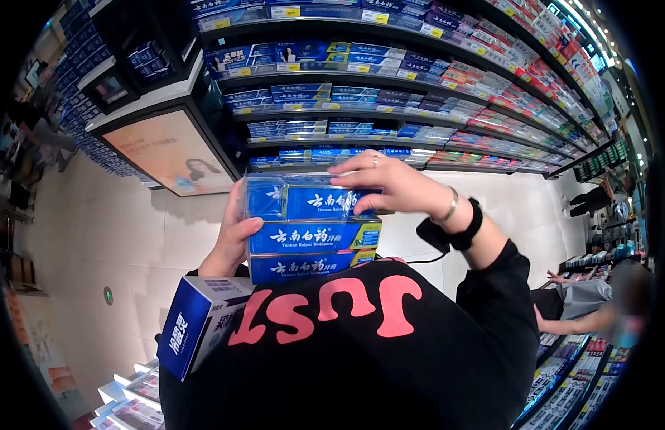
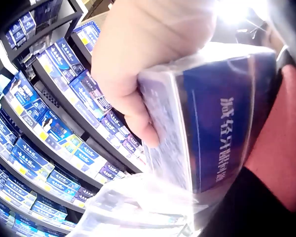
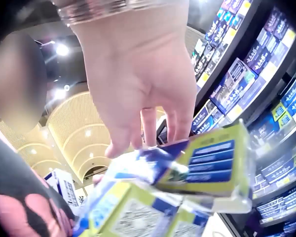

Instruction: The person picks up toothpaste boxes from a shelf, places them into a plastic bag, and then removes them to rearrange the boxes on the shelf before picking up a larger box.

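Several blue toothpaste boxes with clear plastic film around them are held upright against the chest, stacked in rows. The left hand grips their left side, thumb in front; in the left wrist view this hand curls over the edge of a wrapped blue box. At the top of the stack, the right hand rests with extended, slightly bent fingers on the film. Its fingers touch the upper boxes in the right wrist view, where the hand is above green-and-blue box ends.
A blue-and-white box sits by the left forearm. Shelves of toothpaste stand ahead, with a lit poster display to their left. Another person is at the right, near lower shelves.
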{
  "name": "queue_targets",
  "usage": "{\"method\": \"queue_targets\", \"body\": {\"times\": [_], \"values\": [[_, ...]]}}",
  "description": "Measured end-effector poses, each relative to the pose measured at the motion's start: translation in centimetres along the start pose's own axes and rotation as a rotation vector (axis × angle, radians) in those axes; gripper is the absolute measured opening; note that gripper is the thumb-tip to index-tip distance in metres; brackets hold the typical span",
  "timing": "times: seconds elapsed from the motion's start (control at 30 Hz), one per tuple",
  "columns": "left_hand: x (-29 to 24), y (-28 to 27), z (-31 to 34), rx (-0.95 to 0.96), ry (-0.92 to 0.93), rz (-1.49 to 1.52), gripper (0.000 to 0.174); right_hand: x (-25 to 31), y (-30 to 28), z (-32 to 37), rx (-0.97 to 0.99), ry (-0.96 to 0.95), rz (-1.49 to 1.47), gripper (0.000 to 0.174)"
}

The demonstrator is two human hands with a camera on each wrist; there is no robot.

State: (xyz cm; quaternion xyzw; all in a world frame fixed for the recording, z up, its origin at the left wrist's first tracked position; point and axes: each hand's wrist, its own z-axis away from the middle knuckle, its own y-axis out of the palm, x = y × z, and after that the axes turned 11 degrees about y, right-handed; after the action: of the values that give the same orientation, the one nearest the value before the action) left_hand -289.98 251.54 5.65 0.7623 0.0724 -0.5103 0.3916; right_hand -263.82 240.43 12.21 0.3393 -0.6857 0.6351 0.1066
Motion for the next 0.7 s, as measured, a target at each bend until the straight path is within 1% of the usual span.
{"method": "queue_targets", "body": {"times": [0.07,0.1,0.17,0.27,0.4,0.47,0.53,0.57,0.63,0.7], "values": [[-0.4,0.8,0.1,0.016,0.042,0.005,0.093,-1.7,0.1,-0.8,0.1,0.112,-0.265,0.037],[-0.3,0.8,0.1,0.02,0.045,-0.004,0.094,-2.1,0.1,-1.1,0.075,0.086,-0.281,0.026],[0.0,0.5,0.0,0.023,0.06,-0.023,0.097,-2.5,-0.1,-1.5,0.114,0.068,-0.293,0.022],[0.4,0.2,-0.2,0.061,0.057,-0.065,0.096,-1.6,-0.1,-2.9,0.129,0.027,-0.313,0.019],[-0.6,1.3,-0.5,0.089,-0.064,-0.098,0.096,0.3,0.1,-5.3,0.193,-0.027,-0.294,0.018],[-0.1,1.5,-0.7,0.129,-0.082,-0.133,0.097,1.0,0.5,-6.7,0.247,-0.067,-0.277,0.018],[1.2,1.1,-0.9,0.193,-0.081,-0.158,0.097,2.2,1.1,-8.5,0.274,-0.176,-0.248,0.018],[2.6,-0.3,-0.9,0.256,-0.126,-0.189,0.095,2.7,1.7,-9.6,0.285,-0.221,-0.243,0.018],[3.6,-1.0,-0.6,0.245,-0.237,-0.074,0.093,3.3,3.6,-11.2,0.295,-0.271,-0.228,0.016],[3.9,-1.1,-0.8,0.203,-0.249,-0.026,0.089,3.2,5.1,-12.4,0.284,-0.293,-0.19,0.014]]}}
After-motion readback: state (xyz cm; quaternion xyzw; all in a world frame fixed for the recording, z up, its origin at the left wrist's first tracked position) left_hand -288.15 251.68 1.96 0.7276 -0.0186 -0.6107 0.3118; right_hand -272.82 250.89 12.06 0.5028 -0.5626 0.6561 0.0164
